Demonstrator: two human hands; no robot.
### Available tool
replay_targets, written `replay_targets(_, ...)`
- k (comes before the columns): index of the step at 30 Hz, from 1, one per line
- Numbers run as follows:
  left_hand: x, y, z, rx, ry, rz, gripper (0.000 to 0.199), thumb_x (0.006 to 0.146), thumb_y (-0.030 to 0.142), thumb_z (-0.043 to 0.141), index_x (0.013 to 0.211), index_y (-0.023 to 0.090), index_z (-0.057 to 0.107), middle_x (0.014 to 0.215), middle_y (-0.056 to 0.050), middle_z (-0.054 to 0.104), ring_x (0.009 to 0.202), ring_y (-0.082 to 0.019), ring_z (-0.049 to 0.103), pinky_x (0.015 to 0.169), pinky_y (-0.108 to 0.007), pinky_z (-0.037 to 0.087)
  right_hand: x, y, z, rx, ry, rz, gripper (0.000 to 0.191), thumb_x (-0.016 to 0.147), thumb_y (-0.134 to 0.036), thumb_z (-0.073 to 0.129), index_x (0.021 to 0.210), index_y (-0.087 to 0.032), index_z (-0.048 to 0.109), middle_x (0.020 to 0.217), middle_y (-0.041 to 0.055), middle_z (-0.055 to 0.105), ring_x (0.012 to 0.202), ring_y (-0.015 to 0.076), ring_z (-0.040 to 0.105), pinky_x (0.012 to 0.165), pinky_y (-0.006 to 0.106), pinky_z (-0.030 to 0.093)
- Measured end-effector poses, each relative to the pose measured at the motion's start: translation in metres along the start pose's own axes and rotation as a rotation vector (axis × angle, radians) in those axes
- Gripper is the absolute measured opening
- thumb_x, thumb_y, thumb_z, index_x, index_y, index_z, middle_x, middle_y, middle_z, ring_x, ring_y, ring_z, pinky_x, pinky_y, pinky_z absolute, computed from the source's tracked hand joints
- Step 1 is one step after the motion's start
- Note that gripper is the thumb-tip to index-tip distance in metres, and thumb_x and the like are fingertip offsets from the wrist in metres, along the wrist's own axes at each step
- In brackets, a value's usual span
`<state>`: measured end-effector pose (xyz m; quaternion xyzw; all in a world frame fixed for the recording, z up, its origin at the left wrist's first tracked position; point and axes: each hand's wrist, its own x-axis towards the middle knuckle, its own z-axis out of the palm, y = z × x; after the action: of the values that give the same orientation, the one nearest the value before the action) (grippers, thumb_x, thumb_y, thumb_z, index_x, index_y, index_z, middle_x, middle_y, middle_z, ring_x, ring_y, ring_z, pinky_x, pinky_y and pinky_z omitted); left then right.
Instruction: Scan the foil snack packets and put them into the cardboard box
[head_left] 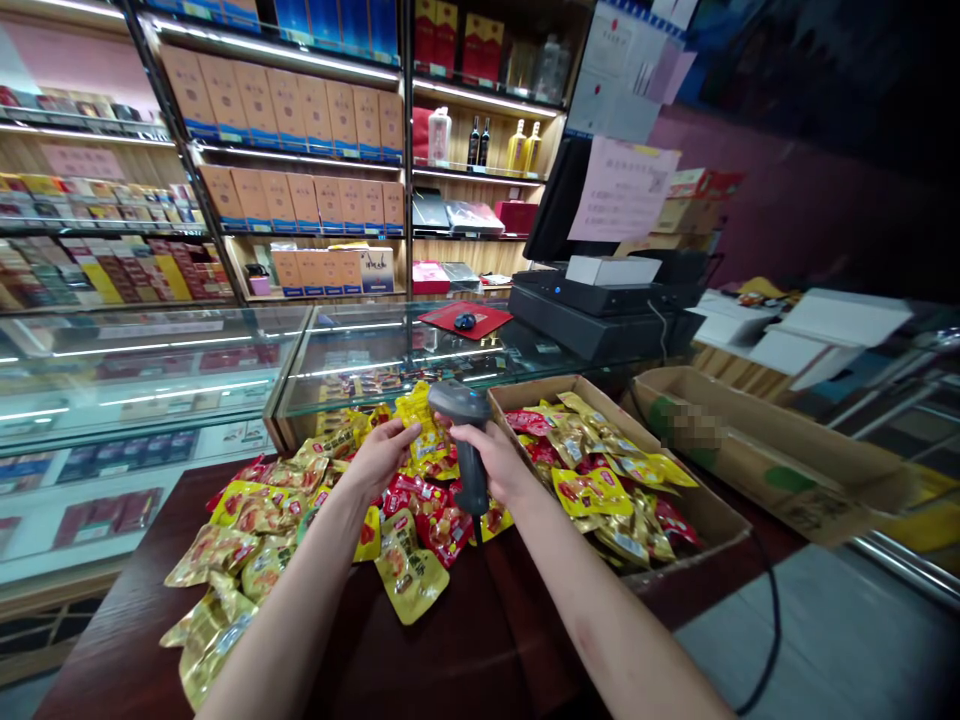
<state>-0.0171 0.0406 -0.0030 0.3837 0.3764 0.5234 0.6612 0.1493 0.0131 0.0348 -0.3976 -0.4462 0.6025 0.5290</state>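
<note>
The grey pistol-grip barcode scanner [460, 402] sits gripped in the right hand [489, 456], while the open, empty left hand [381, 458] hovers beside it over yellow foil snack packets [417, 432] heaped on the dark wooden desk [420, 665].

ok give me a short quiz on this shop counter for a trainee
1. Which hand holds the barcode scanner?
2. True or false: the computer mouse sits on a red mat.
3. Fill in the blank: the loose packets lie to the ____ of the cardboard box.

Key
1. The right hand
2. True
3. Left
</note>
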Motion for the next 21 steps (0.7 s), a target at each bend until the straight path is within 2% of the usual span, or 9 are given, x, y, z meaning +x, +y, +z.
replay_targets(3,0.004,-0.003,-0.007,0.044,-0.035,-0.01,0.033,0.062,0.032,0.079,0.085,0.012,0.068,0.07,-0.004,0.066,0.054,-0.009,0.057,0.048,-0.017,0.041,-0.001,0.004,0.0,-0.075,0.046,-0.012,0.028,0.065,-0.028,0.067,0.09,-0.018,0.07,0.087,0.0028,0.071,0.092,0.02,0.061,0.081,0.029,0.045)
replay_targets(6,0.008,-0.004,-0.015,0.096,-0.003,-0.007,0.034,0.059,0.034,0.08,0.083,0.013,0.068,0.073,-0.003,0.066,0.055,-0.008,0.056,0.047,-0.016,0.041,-0.01,0.008,-0.002,-0.176,0.064,-0.05,0.024,0.068,-0.03,0.066,0.088,-0.018,0.068,0.085,0.0023,0.07,0.088,0.0192,0.062,0.078,0.029,0.047)
replay_targets(8,0.009,-0.004,-0.02,0.128,0.051,0.02,0.036,0.056,0.036,0.081,0.082,0.014,0.068,0.074,-0.002,0.065,0.054,-0.007,0.055,0.048,-0.016,0.042,-0.021,0.011,0.0,-0.22,0.088,-0.039,0.023,0.069,-0.032,0.066,0.088,-0.019,0.066,0.084,0.0024,0.068,0.079,0.0182,0.063,0.07,0.029,0.05)
replay_targets(11,0.01,-0.003,-0.024,0.158,0.102,0.056,0.039,0.053,0.036,0.082,0.081,0.014,0.068,0.073,-0.001,0.065,0.054,-0.007,0.054,0.048,-0.017,0.044,-0.044,0.017,0.008,-0.194,0.058,0.077,0.025,0.07,-0.036,0.065,0.088,-0.02,0.061,0.083,0.0026,0.066,0.063,0.0169,0.063,0.051,0.028,0.05)
replay_targets(13,0.01,-0.002,-0.024,0.154,0.104,0.058,0.041,0.052,0.036,0.083,0.082,0.013,0.068,0.075,-0.002,0.066,0.054,-0.007,0.054,0.048,-0.017,0.044,-0.058,0.024,0.015,-0.193,0.0,0.162,0.023,0.071,-0.039,0.063,0.082,-0.021,0.058,0.071,0.0011,0.064,0.05,0.0151,0.059,0.04,0.026,0.046)
replay_targets(16,0.01,0.0,-0.022,0.133,0.105,0.051,0.042,0.052,0.036,0.082,0.085,0.013,0.068,0.08,-0.004,0.068,0.056,-0.008,0.055,0.048,-0.017,0.044,-0.071,0.037,0.024,-0.233,-0.03,0.208,0.023,0.073,-0.043,0.061,0.074,-0.021,0.054,0.049,-0.0034,0.054,0.038,0.0123,0.05,0.036,0.024,0.041)
replay_targets(21,0.008,0.003,-0.019,0.119,0.092,0.051,0.046,0.054,0.035,0.081,0.092,0.013,0.069,0.086,-0.006,0.069,0.06,-0.011,0.059,0.048,-0.018,0.044,-0.076,0.047,0.028,-0.282,0.009,0.165,0.027,0.075,-0.047,0.06,0.072,-0.022,0.051,0.043,-0.0053,0.049,0.034,0.0113,0.045,0.035,0.023,0.038)
